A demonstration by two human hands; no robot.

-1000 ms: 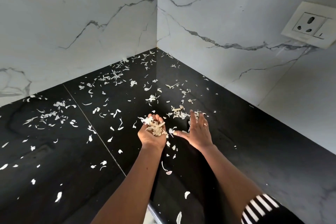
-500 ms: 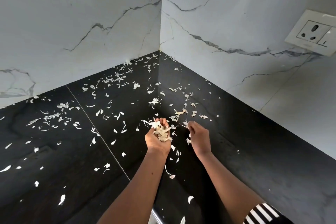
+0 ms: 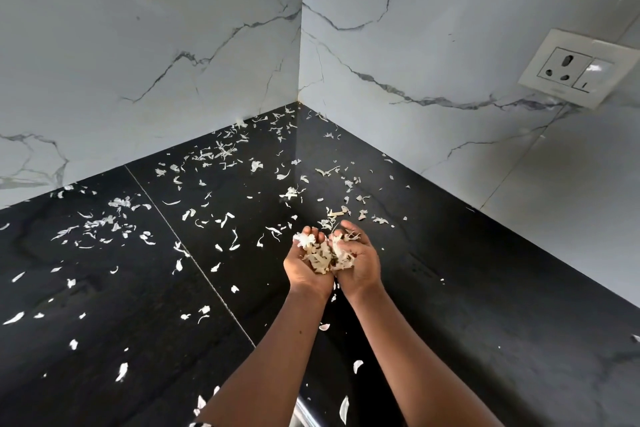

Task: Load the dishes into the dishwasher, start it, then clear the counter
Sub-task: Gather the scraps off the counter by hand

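Fingers [image 3: 350, 226] of the left hand [image 3: 304, 270] and right hand [image 3: 360, 267], apart a moment ago, now curl round one heap of peel scraps [image 3: 323, 258] between them; more litter the worktop [image 3: 485, 288] beyond the fingertips, so clearing is unfinished.

Left wall [image 3: 138, 45]: white marble-look tile with grey veins; fills the upper left of the frame.
Right wall [image 3: 433, 28]: same finish, upper right; meets the left wall in a vertical corner joint at upper centre.
Socket plate [image 3: 576, 68]: white, mounted on the right wall at the right edge of the frame; one three-pin outlet, with a rocker switch just beside it.
Metal strip [image 3: 304, 414]: shiny, bottom centre, mostly hidden; nature not determinable.
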